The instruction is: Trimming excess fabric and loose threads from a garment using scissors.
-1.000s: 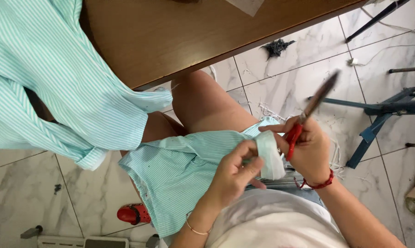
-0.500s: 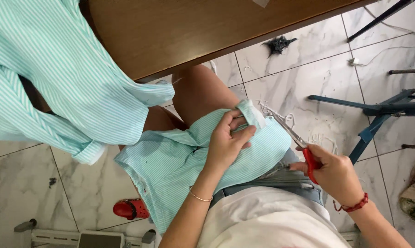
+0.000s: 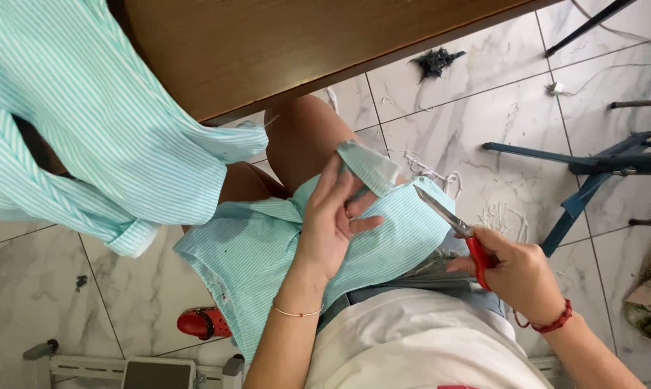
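1. Fingers of the left hand [image 3: 332,223] lie spread on a striped mint-green fabric piece [image 3: 268,252] draped over the lap, with the thumb and fingertips pinching its folded corner [image 3: 368,167] upward.
2. Just right of those fingers, the right hand [image 3: 516,270] is curled tight around the red handles of scissors [image 3: 451,225]; the blades look nearly closed and point at the pinched corner without touching it.
3. Under the left palm the fabric shows thin white and green stripes, a frayed lower edge and a few small dark specks.
4. Left of the fingers and higher, a larger striped shirt [image 3: 87,130] hangs off the brown table [image 3: 268,43].
5. Beyond the scissors, white thread scraps [image 3: 440,176] litter the marble floor [image 3: 484,94], with a blue metal frame [image 3: 592,173] farther right.
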